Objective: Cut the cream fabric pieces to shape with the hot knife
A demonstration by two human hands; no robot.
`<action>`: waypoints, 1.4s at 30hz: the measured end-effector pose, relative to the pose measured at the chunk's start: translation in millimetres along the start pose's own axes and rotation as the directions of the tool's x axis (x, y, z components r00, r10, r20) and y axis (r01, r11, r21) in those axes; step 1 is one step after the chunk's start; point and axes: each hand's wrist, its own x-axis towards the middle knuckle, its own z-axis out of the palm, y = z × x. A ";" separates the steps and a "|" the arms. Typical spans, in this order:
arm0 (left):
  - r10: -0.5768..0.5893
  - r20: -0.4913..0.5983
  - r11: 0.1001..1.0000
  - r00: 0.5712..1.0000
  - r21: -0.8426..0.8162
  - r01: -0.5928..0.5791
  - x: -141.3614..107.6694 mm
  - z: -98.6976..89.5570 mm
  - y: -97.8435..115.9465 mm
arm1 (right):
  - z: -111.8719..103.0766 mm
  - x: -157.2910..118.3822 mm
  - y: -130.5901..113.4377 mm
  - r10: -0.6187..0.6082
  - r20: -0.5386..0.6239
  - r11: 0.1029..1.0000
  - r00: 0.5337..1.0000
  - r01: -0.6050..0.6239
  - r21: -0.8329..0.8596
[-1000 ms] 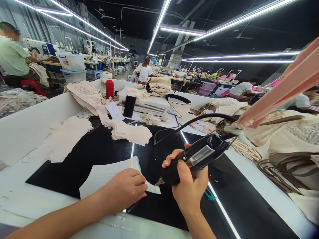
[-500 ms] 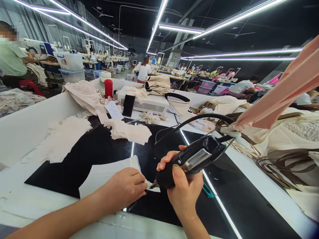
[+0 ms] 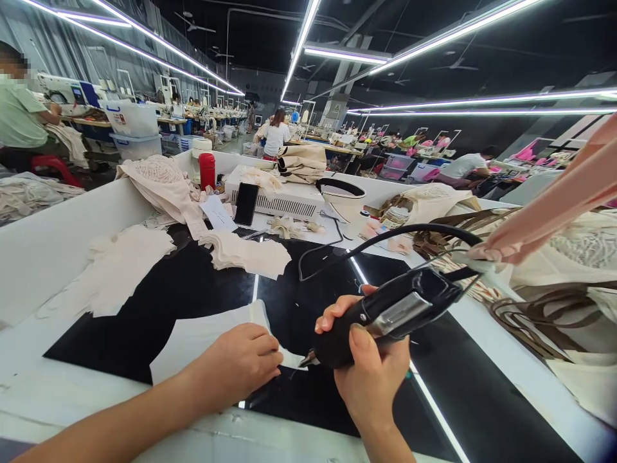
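Note:
A white fabric piece (image 3: 193, 341) lies on the black glossy board in front of me, a narrow strip running along its right side. My left hand (image 3: 250, 360) is closed at that side, fingers bent and pinching the edge; the fingertips are partly hidden. In my right hand (image 3: 369, 360) is a black handheld electric tool (image 3: 385, 315) with a silver plate, its body tilted up to the right. The tool's small metal tip (image 3: 308, 360) rests at the right end of the white strip, just beyond my left fingers. A pink cloth band (image 3: 554, 212) is tied at its cable end.
Stacked pale fabric pieces (image 3: 245, 254) and more cut fabric (image 3: 125, 263) lie on the black board (image 3: 434, 411). Behind are a phone (image 3: 245, 204), a red bottle (image 3: 207, 171) and a white vented box (image 3: 274, 196). Bras and brown straps (image 3: 525, 315) pile up at right. Co-workers sit farther off.
My right hand has moved the tool to the right, and its tip has shifted right along the strip. My left hand has barely moved. The pink band has swung right.

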 end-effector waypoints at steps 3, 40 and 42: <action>-0.006 -0.032 0.999 0.999 -0.053 0.004 0.3 -3.0 -1.2 | 0.5 -0.6 0.7 0.007 0.010 1.000 1.000 -0.007 -0.022; -0.081 0.416 0.934 0.906 -0.285 0.215 32.9 -29.2 -58.7 | 27.2 19.8 34.9 0.056 0.073 0.995 0.996 -0.061 0.076; -0.088 0.439 0.927 0.894 -0.293 0.235 33.3 -30.0 -58.0 | 26.6 18.9 34.9 0.062 0.074 0.995 0.995 -0.067 0.074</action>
